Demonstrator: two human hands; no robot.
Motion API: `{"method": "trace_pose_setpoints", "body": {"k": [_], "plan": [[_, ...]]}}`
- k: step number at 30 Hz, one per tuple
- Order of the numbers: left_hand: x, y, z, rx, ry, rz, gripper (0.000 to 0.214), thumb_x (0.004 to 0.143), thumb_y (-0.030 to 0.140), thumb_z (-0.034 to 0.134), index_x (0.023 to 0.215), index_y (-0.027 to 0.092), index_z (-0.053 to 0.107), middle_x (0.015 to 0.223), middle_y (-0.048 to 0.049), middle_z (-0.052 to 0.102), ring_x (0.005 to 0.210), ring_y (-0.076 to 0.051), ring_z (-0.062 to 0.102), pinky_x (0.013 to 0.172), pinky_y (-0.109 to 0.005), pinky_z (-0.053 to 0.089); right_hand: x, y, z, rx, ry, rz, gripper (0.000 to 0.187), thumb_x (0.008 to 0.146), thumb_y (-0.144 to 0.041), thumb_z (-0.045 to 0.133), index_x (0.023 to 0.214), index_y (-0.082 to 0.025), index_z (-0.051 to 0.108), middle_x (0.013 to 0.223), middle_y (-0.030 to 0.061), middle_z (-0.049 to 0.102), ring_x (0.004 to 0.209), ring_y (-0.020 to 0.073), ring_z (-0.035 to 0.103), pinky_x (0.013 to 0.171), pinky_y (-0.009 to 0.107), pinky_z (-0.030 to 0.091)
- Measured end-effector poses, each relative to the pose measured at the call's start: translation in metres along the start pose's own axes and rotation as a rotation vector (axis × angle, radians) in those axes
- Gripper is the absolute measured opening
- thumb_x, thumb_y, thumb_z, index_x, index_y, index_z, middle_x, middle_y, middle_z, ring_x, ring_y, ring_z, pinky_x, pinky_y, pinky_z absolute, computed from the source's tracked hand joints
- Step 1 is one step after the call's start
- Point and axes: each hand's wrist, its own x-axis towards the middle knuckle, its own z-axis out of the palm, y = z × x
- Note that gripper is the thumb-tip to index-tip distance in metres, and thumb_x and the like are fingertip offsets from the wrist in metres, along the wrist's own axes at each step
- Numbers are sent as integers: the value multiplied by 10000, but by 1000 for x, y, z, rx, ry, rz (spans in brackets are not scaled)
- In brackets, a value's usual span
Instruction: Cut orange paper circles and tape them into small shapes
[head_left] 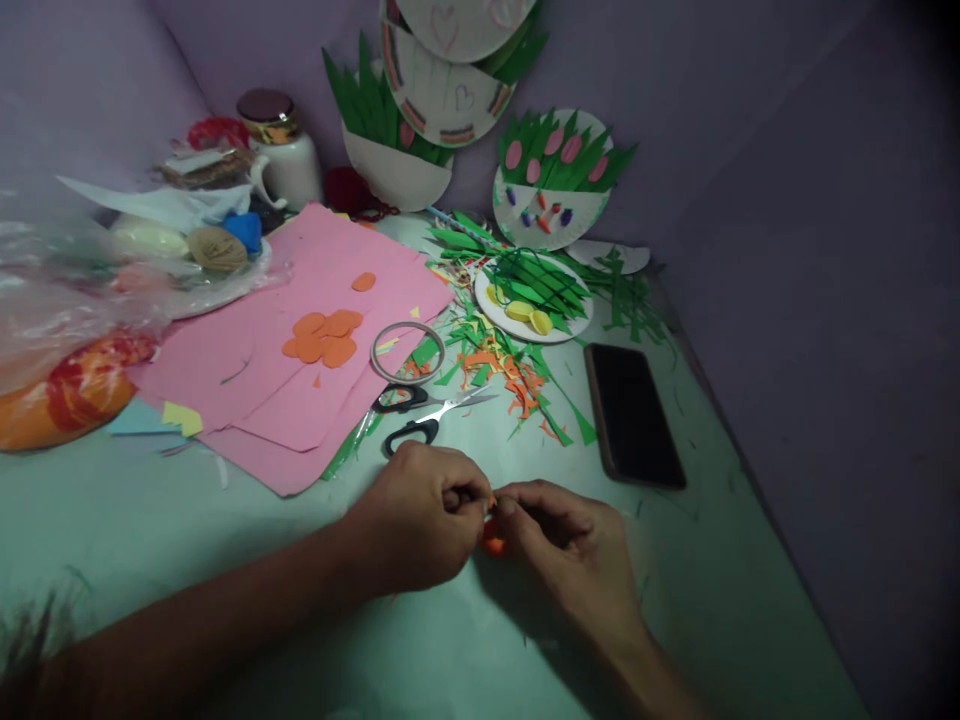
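Observation:
My left hand (427, 515) is closed, its thumb and fingers pinched at a small orange piece (493, 545). From the other side my right hand (574, 545) pinches at the same piece, and the fingertips of both hands nearly meet. The fingers cover much of the piece, and I cannot tell whether it is paper or clay. Just beyond my left hand lie black-handled scissors (411, 436), blades apart, beside a second pair. Orange paper ovals (324, 338) are heaped on pink paper sheets (281, 425) farther back on the left.
A phone (636, 415) lies to the right. A tape roll (407, 352) touches the pink sheets. Green and orange paper scraps (517, 380) surround a paper plate (487, 312) of green strips. Decorated plates (551, 210) lean on the wall. Plastic bags (75, 290) and a jar (292, 165) stand left.

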Motion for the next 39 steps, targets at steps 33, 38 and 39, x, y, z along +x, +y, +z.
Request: {"method": "trace_pose_setpoints", "body": {"k": [33,38,39], "plan": [[13,10,-20,-491,-154,-420,78,548,194,610,591,128,609,391,61,488,325,-36,334,324,-158,221,-14,-6,-69,-169,-241,-85,184,684,-107,663,787,-255,704,749,5,704,625,142,638,564,230,518],[12,9,-15,-582,-222,-507,93,530,200,618,572,121,594,385,47,513,304,-27,334,300,-142,191,5,-3,-37,138,-167,48,297,636,-158,709,929,-196,683,836,50,735,702,177,686,654,292,554],[12,9,-14,-588,-227,-511,97,526,202,617,572,120,592,383,48,512,302,-26,333,299,-141,193,6,-1,-33,192,-172,80,262,630,-165,714,890,-187,694,761,40,736,665,173,686,635,287,554]]}}
